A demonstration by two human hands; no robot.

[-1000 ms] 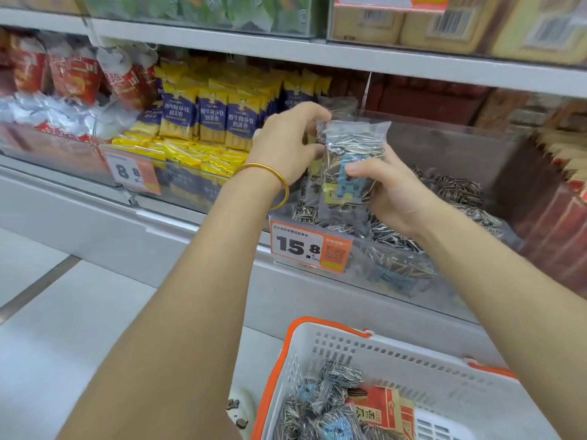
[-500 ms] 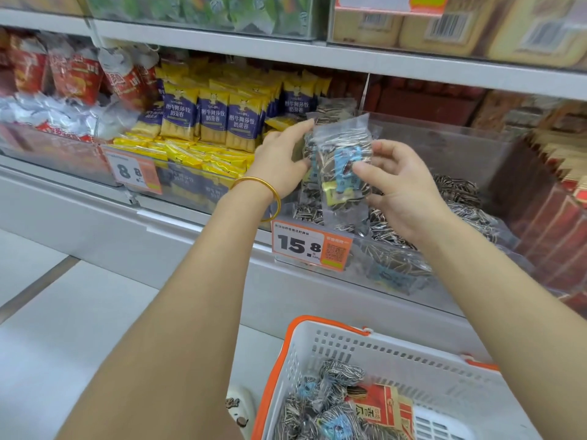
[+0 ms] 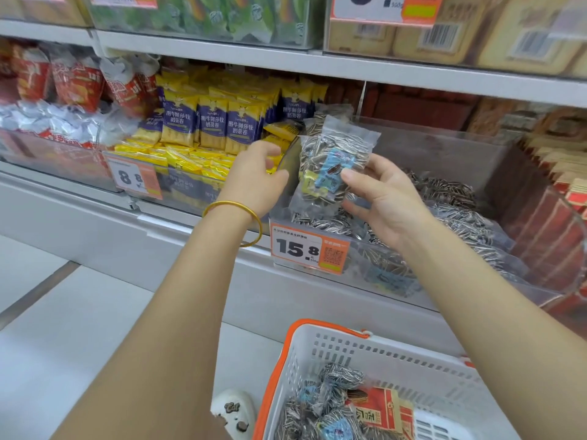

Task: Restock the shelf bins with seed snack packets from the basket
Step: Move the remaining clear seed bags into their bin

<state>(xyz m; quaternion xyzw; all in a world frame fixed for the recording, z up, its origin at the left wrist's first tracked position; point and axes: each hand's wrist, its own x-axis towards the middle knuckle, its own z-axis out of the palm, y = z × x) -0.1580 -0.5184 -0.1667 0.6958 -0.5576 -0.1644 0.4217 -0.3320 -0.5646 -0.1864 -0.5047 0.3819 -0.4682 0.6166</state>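
right fingers: thumb and fingertips (image 3: 351, 177) pinch the lower right edge of a clear plastic packet of striped sunflower seeds with a blue and yellow label (image 3: 330, 166); a light pinch, not a full wrap, the palm well off the film
right hand (image 3: 386, 201): holds the packet upright above the front left corner of the clear acrylic shelf bin (image 3: 444, 147)
left fingers: loosely curled and slack, holding nothing; whether they brush the packet's left edge i cannot tell
left hand (image 3: 255, 181): just left of the packet, in front of the yellow and purple biscuit packs (image 3: 209, 125), a gold bangle (image 3: 236, 219) on the wrist
packet: above the bin and not yet set down; more striped seed packets (image 3: 451, 211) lie flat in the bin behind and to the right
basket: white plastic basket with orange rim (image 3: 349, 347) low in front, more seed packets (image 3: 330, 395) and a red box (image 3: 381, 411) inside, so restocking looks only partly done
risk, slip: one-handed edge pinch on slick film; i judge the packet could swing or drop, onto the floor or back into the basket
risk, placement: stood at the front corner without support it may topple forward over the low front wall by the orange and white price tag (image 3: 309, 249)
risk, wrong bin: the corner borders the biscuit bin, a careless release could land it there
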